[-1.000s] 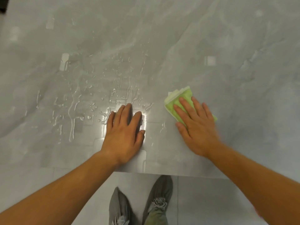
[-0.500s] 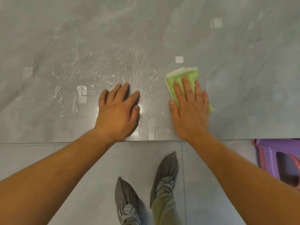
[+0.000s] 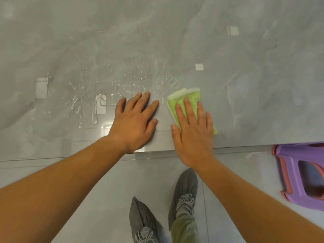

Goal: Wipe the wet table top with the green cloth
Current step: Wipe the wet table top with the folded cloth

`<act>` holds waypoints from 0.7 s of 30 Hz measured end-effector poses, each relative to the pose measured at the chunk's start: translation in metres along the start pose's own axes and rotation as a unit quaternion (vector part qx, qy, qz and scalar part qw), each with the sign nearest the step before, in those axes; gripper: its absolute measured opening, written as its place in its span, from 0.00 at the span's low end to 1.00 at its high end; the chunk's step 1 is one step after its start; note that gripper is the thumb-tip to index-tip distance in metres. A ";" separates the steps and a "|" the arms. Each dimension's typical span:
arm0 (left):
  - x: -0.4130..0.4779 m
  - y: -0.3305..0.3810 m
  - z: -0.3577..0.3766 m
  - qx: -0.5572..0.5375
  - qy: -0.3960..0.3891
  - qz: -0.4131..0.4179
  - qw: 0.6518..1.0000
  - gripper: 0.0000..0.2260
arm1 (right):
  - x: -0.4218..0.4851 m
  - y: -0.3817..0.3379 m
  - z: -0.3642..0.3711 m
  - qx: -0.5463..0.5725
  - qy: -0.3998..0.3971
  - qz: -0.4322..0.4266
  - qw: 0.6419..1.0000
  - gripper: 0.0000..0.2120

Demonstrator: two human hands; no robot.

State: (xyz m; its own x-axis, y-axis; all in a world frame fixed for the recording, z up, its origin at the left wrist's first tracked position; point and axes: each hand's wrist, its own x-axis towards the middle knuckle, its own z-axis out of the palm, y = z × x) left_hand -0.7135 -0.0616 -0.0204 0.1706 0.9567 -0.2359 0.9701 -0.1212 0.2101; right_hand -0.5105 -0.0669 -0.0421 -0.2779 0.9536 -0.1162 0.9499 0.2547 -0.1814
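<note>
Near the tabletop (image 3: 263,85) edge, the right hand (image 3: 192,135) (fingers spread flat) presses the green cloth (image 3: 184,100); next, sweep left into the droplets (image 3: 122,85).

From my feed I see a floor (image 3: 98,199) of large pale grey tiles with thin, dark grout lines, glossy enough to catch a soft sheen. At the right edge stands a purple plastic stool (image 3: 305,172) with pink trim and an open cut-out. Square ceiling lights (image 3: 199,67) reflect as bright white patches above.
</note>
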 end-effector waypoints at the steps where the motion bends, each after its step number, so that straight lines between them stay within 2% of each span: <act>1: 0.000 0.000 -0.001 -0.006 0.001 0.000 1.000 0.26 | -0.009 0.001 0.000 -0.002 -0.011 -0.019 1.000 0.28; 4: 0.002 0.001 -0.003 -0.023 -0.003 -0.005 1.000 0.26 | 0.012 0.015 -0.005 -0.013 -0.034 -0.054 0.998 0.28; 8: 0.004 0.000 -0.009 -0.023 -0.002 -0.006 1.000 0.24 | 0.100 0.015 -0.016 0.013 0.004 0.024 1.000 0.29; 10: 0.012 -0.004 -0.018 -0.021 0.011 0.002 1.000 0.21 | 0.115 0.013 -0.017 0.017 0.003 0.027 0.999 0.29; 14: 0.052 -0.018 -0.035 -0.062 0.045 -0.029 0.997 0.18 | 0.073 0.023 -0.017 -0.009 -0.040 -0.087 0.995 0.29; 17: 0.096 -0.027 -0.045 -0.059 0.035 -0.052 0.996 0.22 | 0.106 0.043 -0.025 -0.010 -0.044 -0.133 0.990 0.28; 21: 0.156 -0.039 -0.058 -0.038 0.033 -0.073 0.996 0.23 | 0.208 0.048 -0.034 0.008 -0.010 -0.044 0.999 0.30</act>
State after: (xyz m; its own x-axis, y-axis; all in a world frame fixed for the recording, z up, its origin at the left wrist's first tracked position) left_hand -0.7349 0.1077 -0.0104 0.0154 0.9783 -0.2067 0.9673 0.0378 0.2509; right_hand -0.5182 0.1493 -0.0415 -0.3635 0.9240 -0.1189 0.9190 0.3347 -0.2083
